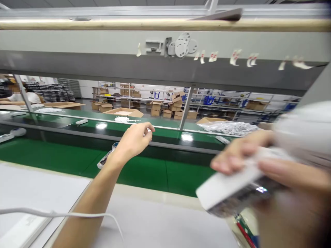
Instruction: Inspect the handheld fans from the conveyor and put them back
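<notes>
My left hand [134,139] reaches out over the green conveyor belt [144,172]. Its fingers are curled into a pinch, with a small white bit showing at the fingertips that I cannot name. Just under its wrist a white and grey device [104,159] lies on the belt. At the lower right my right hand [240,151], smeared by motion, grips a flat white device [227,188] with a shiny dark underside, held close to me above the white bench.
More white devices [16,132] lie on the belt at left. On the far green shelf are a white bar [81,121], loose white parts [122,119] and a bagged heap [229,127]. A white cable [64,214] crosses the bench. A co-worker [15,97] sits far left; cardboard boxes [156,107] stand behind.
</notes>
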Tool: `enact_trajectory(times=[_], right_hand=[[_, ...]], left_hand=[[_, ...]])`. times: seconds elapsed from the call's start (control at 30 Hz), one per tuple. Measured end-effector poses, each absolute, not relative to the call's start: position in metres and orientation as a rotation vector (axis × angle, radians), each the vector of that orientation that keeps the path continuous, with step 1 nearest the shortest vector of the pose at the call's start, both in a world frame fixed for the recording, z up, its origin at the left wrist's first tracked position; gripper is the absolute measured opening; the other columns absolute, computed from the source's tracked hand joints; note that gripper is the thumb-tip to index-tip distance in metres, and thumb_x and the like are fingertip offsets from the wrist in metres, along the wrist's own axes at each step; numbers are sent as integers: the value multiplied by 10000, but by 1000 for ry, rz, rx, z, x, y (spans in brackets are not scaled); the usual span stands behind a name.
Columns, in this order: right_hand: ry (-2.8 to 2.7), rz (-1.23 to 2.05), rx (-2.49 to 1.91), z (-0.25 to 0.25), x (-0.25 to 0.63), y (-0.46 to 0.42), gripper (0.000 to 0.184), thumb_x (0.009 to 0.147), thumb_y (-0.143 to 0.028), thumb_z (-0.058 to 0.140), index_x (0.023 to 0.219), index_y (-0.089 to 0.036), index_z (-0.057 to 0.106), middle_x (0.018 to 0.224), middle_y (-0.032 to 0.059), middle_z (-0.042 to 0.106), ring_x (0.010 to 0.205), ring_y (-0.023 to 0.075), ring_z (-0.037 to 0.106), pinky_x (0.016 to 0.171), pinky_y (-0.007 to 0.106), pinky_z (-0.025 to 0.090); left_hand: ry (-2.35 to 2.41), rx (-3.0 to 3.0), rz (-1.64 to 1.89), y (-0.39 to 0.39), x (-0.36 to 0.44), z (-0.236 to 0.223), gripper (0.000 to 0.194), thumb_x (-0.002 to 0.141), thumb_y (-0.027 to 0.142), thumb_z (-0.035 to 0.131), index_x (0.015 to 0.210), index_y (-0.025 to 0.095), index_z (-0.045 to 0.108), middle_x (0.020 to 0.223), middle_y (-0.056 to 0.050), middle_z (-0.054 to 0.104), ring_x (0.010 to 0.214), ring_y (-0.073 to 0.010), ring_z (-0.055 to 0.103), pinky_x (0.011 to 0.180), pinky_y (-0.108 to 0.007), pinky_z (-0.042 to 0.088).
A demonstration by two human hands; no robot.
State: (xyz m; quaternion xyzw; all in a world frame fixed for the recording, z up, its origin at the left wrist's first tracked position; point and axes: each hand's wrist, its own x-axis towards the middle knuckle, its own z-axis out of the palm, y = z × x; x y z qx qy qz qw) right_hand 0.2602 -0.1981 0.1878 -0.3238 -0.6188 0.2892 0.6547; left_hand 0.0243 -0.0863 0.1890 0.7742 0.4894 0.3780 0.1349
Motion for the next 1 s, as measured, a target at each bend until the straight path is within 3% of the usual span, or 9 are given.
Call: enact_trajectory(times=[0.17,0.33,0.43,0.63,0.77,1.0], right_hand=[[-1698,140,-835,177,248,-145,144,669,-243,771,740,-222,647,771,42,668,705,225,633,610,335,534],[-1815,180,-844,160,248,-120,94,684,-152,683,764,-176,641,794,48,680,704,195,637,608,274,513],[-1810,254,-896,157,247,-118,113,690,-181,704,794,-172,660,823,48,694,725,199,637,624,275,507],[-1637,658,-1116,137,249,-94,302,659,-322,806,882,-153,691,835,42,691,815,221,636,718,307,502],[-1397,997,-1245,111,258,-69,401,597,-306,845,920,-136,677,863,50,688,847,211,630,777,324,494],[-1415,985,-1106,91,267,-53,818,581,-249,833,1308,-226,458,967,-3,632,834,161,625,783,290,511]], left_hand=[[1186,2191,1293,-102,25,196,140,907,266,522,934,233,656,765,20,667,670,-163,635,605,-259,474],[1065,2267,1277,-115,27,201,139,942,303,525,950,248,652,806,34,662,693,-144,619,607,-253,485],[1043,2315,1279,-117,28,201,135,948,298,527,934,253,653,810,42,655,695,-134,611,612,-249,486],[1048,2338,1348,-126,24,205,119,953,292,543,941,249,653,810,41,650,687,-123,606,597,-239,485],[976,2311,1394,-140,19,210,110,957,315,565,948,252,656,776,45,648,675,-117,609,594,-222,495],[1000,2331,1325,-142,16,212,125,961,343,563,942,261,656,800,45,650,684,-120,606,566,-221,477]])
